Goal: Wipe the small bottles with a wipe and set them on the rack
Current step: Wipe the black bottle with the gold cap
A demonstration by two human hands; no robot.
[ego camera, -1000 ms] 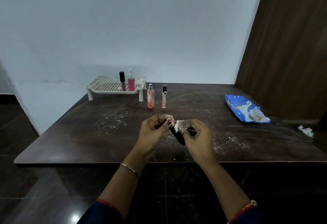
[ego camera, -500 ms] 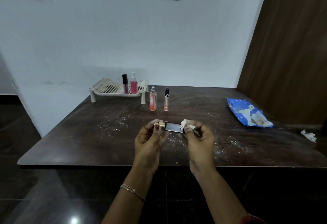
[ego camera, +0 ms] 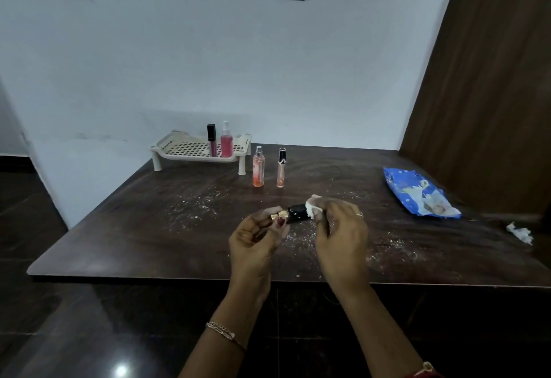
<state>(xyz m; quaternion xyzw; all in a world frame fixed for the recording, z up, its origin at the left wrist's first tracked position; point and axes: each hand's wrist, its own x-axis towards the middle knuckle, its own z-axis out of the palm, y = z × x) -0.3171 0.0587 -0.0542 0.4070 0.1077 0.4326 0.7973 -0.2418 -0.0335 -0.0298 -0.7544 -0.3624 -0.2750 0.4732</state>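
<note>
Right now my left hand (ego camera: 253,237) pinches the black bottle (ego camera: 295,213) by its gold neck above the bench (ego camera: 149,228); my right hand (ego camera: 340,234) presses the wipe (ego camera: 313,209) to its far end. Such a narrow pinch could let it slip.

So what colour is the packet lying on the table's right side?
Blue with white print, a crumpled plastic wipes packet; head view.

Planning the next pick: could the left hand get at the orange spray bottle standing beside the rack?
Probably not yet: the left hand is gripping the black bottle. Otherwise the way to the orange spray bottle looks free across bare table.
</note>
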